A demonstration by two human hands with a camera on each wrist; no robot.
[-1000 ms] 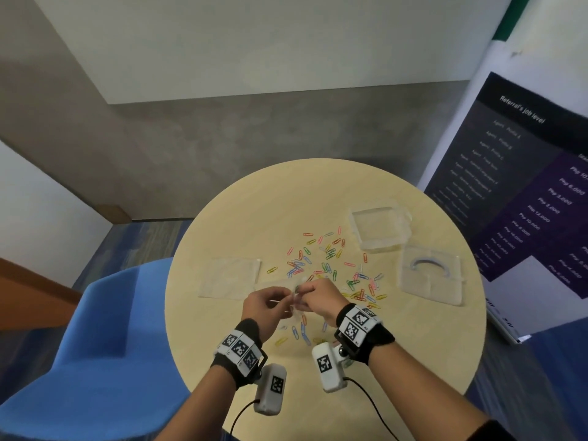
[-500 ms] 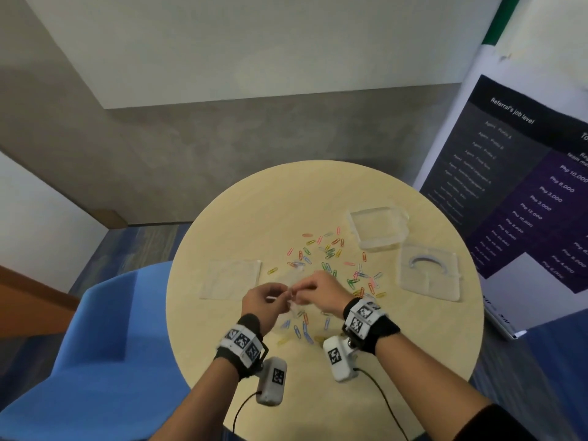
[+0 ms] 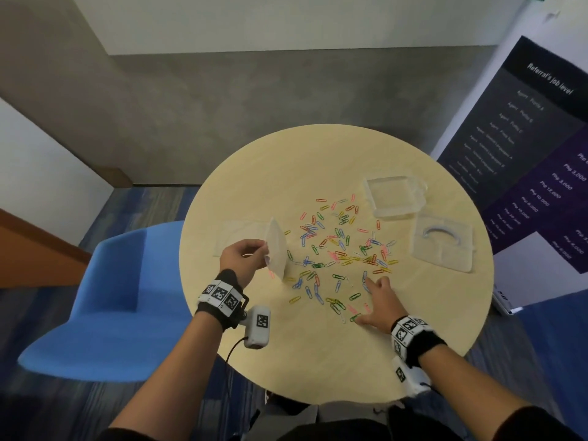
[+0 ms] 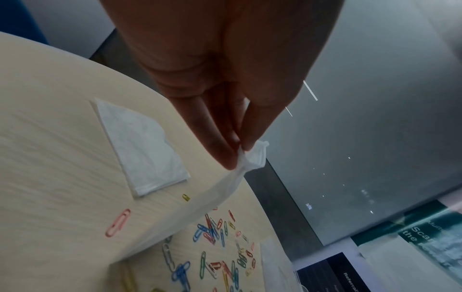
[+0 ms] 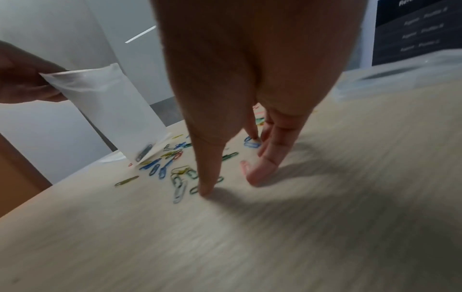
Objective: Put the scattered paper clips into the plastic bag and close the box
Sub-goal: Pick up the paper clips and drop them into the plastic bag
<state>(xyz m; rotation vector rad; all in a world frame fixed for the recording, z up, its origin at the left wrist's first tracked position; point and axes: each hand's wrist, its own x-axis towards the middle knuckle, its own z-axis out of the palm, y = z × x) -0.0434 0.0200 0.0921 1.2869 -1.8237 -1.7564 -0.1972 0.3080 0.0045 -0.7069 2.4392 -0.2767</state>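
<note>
Several coloured paper clips (image 3: 337,249) lie scattered over the middle of the round wooden table (image 3: 286,160). My left hand (image 3: 243,261) pinches the top edge of a small clear plastic bag (image 3: 276,249), held upright just above the table's left side; in the right wrist view the plastic bag (image 5: 112,110) has one clip at its bottom. My right hand (image 3: 377,300) rests with spread straight fingers on the table among the nearest clips, its fingertips (image 5: 206,189) touching the wood. The clear box base (image 3: 393,194) and its lid (image 3: 442,245) lie apart at the right.
A second flat plastic bag (image 3: 240,237) lies on the table behind my left hand. A blue chair (image 3: 105,300) stands at the left of the table. A dark printed banner (image 3: 521,148) stands at the right.
My hands were together near the table's front working at the bag. Now the left hand holds the bag up alone, and the right hand has moved right and down onto the clips.
</note>
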